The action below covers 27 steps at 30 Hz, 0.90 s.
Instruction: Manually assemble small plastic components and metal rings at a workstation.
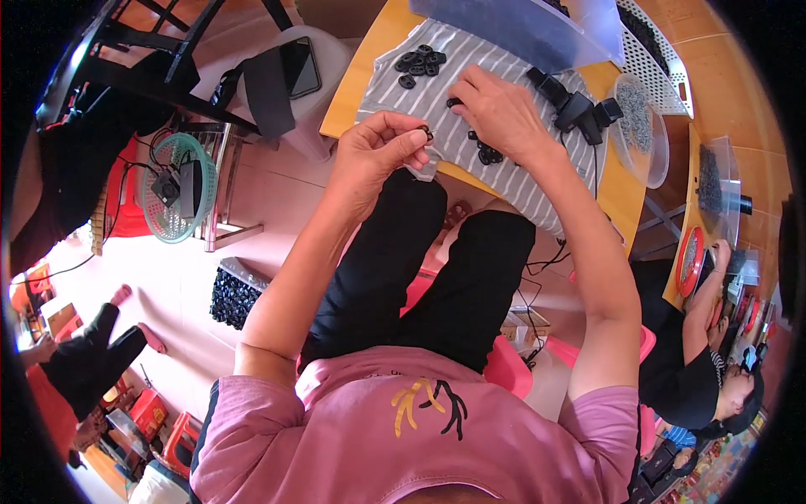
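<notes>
Fingers of the left hand (374,155) pinch a small black part (426,133) near the edge of a striped cloth (449,149); right hand (499,113) pinches a second part (454,102) over it. Probably light, stiff, perhaps slippery; best gripped by the rim, thumb opposite forefinger.

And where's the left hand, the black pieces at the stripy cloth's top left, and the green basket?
Left hand (375,151): head view, middle of the hand.
Black pieces (422,60): head view, a piece in the bunch's middle.
Green basket (175,233): head view, its side near the bottom edge.
</notes>
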Motion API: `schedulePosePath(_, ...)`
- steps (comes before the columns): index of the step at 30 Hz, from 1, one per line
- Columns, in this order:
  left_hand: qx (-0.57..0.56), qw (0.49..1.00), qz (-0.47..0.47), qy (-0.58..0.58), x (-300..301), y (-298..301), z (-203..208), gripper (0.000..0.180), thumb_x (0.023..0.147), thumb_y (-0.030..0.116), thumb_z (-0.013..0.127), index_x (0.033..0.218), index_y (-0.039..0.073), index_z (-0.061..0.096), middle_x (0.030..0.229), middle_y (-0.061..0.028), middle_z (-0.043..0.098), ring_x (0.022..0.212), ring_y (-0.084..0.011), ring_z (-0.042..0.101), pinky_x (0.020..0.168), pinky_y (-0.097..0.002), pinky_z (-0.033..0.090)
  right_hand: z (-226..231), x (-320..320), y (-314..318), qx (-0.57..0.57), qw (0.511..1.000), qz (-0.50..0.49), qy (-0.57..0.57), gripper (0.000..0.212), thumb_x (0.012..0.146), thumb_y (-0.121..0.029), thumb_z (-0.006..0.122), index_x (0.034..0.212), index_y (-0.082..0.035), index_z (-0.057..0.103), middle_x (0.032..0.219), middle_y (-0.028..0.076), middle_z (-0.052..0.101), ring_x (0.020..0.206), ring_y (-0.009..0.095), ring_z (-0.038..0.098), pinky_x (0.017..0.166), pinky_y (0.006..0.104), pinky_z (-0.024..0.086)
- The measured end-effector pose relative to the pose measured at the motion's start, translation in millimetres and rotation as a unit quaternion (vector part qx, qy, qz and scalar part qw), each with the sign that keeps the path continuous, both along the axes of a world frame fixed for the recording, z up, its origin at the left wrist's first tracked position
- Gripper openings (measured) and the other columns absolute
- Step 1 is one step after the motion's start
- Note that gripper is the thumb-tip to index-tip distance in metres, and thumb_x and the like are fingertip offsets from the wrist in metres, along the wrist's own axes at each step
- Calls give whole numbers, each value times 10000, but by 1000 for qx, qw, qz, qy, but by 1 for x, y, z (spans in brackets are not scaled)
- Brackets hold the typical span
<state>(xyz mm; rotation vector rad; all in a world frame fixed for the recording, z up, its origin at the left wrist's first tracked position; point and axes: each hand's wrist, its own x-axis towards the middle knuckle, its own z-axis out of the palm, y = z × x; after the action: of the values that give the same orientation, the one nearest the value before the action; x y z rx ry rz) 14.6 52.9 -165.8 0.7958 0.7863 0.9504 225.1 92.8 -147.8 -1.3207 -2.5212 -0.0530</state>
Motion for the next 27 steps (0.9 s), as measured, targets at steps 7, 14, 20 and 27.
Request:
schedulePosePath(7, 17, 997, 30, -72, 32, 16, 9, 172, 848, 72, 636, 993, -9, 594, 878, -84, 645, 715, -129, 621, 664, -230, 503, 6, 12, -2, -28, 993, -49, 99, 157, 743, -81, 680, 861, -23, 594, 827, 82, 610, 753, 237, 616, 619, 350, 497)
schedulePosePath(14, 69, 981, 134, -123, 86, 28, 29, 177, 872, 69, 605, 1024, -10, 563, 1002, -130, 641, 844, -171, 626, 719, -260, 511, 16, -2, -22, -143, 696, -128, 692, 244, 858, -67, 620, 1092, -1, 603, 909, 33, 621, 723, 74, 549, 614, 208, 465)
schedulePosePath(20, 73, 969, 165, -167, 118, 37, 39, 165, 862, 85, 629, 987, -6, 570, 931, -107, 664, 822, -119, 617, 707, -230, 486, 25, 1, -20, -36, 682, -159, 713, 238, 852, -40, 625, 1083, 15, 615, 910, 50, 630, 720, 81, 565, 616, 207, 479)
schedulePosePath(27, 56, 976, 125, -169, 125, 44, 33, 159, 863, 70, 622, 995, 0, 567, 940, -117, 664, 787, -109, 608, 697, -231, 481, 23, 6, -21, 6, 657, -198, 727, 206, 843, -32, 638, 1037, 32, 613, 869, 62, 635, 708, 101, 591, 606, 220, 500)
